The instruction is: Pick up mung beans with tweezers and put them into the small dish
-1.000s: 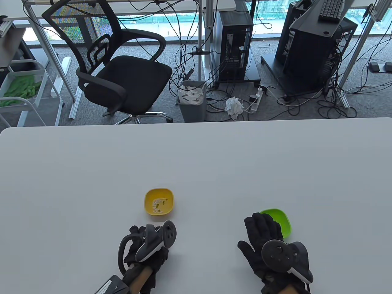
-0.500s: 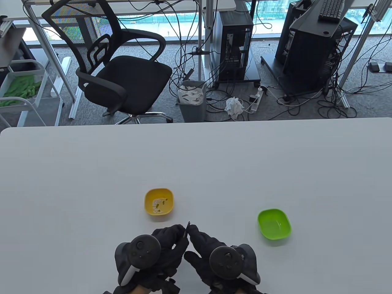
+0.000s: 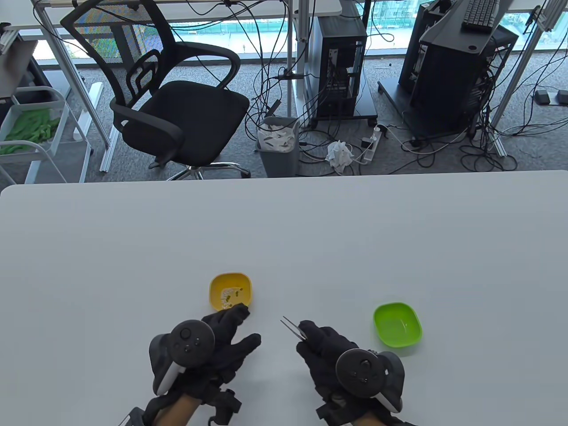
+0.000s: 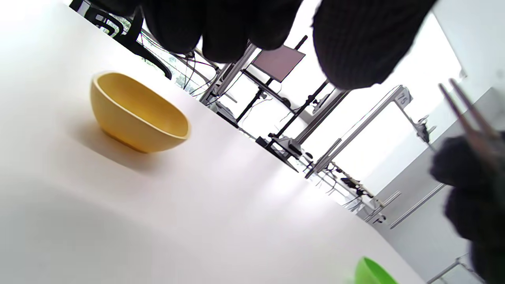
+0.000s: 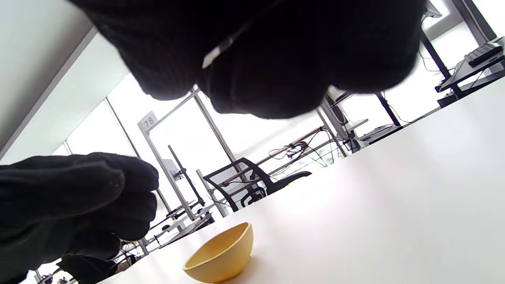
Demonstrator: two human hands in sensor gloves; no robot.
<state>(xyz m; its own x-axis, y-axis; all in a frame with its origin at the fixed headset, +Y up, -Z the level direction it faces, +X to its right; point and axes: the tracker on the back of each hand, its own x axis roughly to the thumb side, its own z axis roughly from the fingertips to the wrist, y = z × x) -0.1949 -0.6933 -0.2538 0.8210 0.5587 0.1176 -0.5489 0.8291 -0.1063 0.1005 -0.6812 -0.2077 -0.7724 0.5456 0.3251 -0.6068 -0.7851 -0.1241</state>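
Handover noted since half a second ago: hands then pressed together at the near table edge with the tweezers between them; now parted. Tweezers now pinched in the right hand, tips projecting up and to the left of the fingers, prongs slightly apart in the left wrist view, nothing visible between them. Left hand released, fingers spread, holding nothing, fingertips just short of the near rim of the yellow dish. One second ago the right hand lay flat beside the green dish, away from the tool.

Judged meaning: tool transfer complete, picking not yet begun; first reach to the yellow dish likely next, that dish lying ahead and left of the tweezer tips, green dish to the right of the grip and well apart.

Mung beans: a few small dark grains seen among pale grains in the yellow dish; none seen in the green dish, taken as the receiving dish.

Materials: tweezers thin, metallic, straight, finely pointed. Both dishes smooth, matte, rounded-square with curved walls, plastic by appearance. Table flat, pale grey, smooth. Gloves black, knitted. Beans small and rounded, likely to slip from fine tips under uneven pinch.
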